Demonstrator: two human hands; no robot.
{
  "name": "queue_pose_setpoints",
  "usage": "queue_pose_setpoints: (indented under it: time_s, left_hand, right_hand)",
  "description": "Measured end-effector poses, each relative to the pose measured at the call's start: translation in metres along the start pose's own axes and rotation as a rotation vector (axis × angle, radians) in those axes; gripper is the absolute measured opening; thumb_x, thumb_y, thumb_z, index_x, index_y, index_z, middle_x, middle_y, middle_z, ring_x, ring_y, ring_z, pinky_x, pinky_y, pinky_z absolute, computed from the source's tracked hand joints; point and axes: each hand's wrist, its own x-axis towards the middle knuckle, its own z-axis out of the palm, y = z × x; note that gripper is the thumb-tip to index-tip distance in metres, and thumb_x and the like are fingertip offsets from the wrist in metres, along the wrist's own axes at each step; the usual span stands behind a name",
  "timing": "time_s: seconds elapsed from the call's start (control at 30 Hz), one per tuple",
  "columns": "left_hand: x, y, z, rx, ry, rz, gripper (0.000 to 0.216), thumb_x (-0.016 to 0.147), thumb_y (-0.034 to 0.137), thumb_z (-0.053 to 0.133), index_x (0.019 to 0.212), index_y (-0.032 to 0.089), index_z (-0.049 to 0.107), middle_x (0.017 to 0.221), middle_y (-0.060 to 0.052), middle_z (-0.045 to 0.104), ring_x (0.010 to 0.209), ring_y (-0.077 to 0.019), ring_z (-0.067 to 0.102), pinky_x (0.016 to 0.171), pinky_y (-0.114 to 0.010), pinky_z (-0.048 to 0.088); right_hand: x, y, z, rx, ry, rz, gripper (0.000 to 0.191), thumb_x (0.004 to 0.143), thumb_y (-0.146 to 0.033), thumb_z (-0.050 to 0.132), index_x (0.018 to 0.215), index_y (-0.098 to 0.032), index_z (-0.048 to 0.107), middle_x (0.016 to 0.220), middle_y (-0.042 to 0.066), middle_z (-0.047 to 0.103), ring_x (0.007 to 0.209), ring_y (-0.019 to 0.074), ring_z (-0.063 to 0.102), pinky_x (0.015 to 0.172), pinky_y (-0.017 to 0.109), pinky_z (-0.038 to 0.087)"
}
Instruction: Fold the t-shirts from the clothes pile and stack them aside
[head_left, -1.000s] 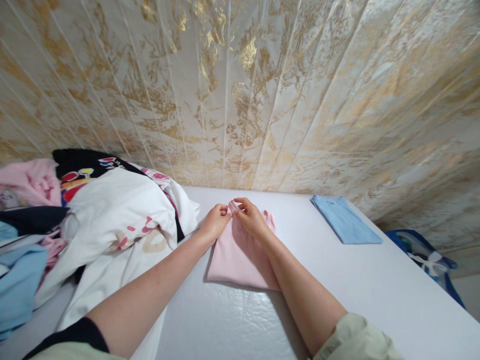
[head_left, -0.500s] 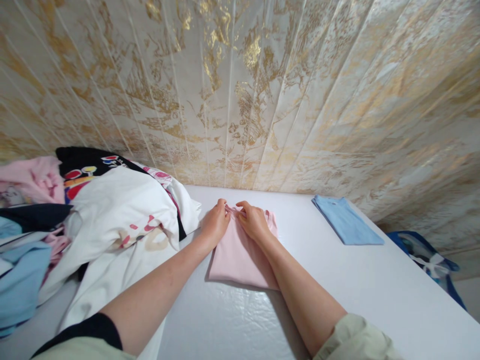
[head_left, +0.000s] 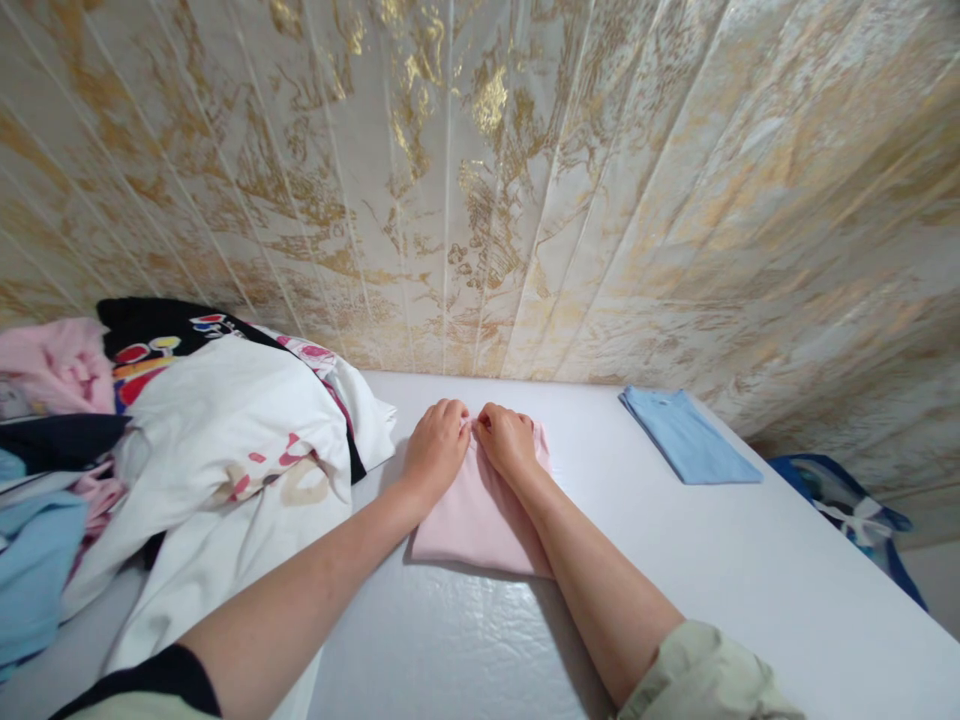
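Observation:
A folded pink shirt (head_left: 480, 520) lies flat on the white table (head_left: 420, 650) in front of me. At its far edge, my left hand (head_left: 439, 440) pinches the pink cloth near the collar. Close beside it, my right hand (head_left: 508, 440) has its fingers closed on the same edge. The fingertips of both hands nearly meet there. My hands and right forearm hide part of the shirt's top and right side.
To the left is a heap of loose clothes (head_left: 225, 420), white, black, pink and blue. A folded light blue garment (head_left: 690, 440) lies at the back right. Beyond the right table edge is a blue bag-like item (head_left: 847, 510). A gold-patterned curtain (head_left: 480, 200) hangs behind the table.
My fingers have drawn in closer along the collar edge, and my left hand has turned over it a little more. The view has shifted slightly; the shirt stays put.

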Motion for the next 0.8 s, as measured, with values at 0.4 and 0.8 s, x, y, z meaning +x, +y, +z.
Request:
queue_pose_setpoints:
  time_s: [0.4, 0.8]
  left_hand:
    - [-0.018, 0.013, 0.017, 0.149, -0.202, 0.039, 0.022, 0.091, 0.023, 0.048, 0.112, 0.018, 0.054, 0.116, -0.01, 0.055, 0.114, -0.0264, 0.05, 0.096, -0.041, 0.043]
    - [-0.015, 0.014, 0.014, 0.115, -0.178, 0.067, 0.029, 0.091, 0.022, 0.047, 0.118, 0.018, 0.053, 0.117, -0.011, 0.057, 0.114, -0.0252, 0.049, 0.097, -0.041, 0.042]
  right_hand:
    - [0.019, 0.056, -0.057, 0.237, 0.229, 0.049, 0.021, 0.085, -0.02, 0.048, 0.097, -0.022, 0.065, 0.099, 0.003, 0.069, 0.09, 0.0165, 0.061, 0.081, 0.028, 0.042]
    - [-0.018, 0.113, -0.001, 0.548, 0.229, 0.054, 0.033, 0.086, -0.032, 0.05, 0.114, -0.02, 0.063, 0.109, 0.009, 0.061, 0.091, 0.0171, 0.06, 0.081, 0.031, 0.049]
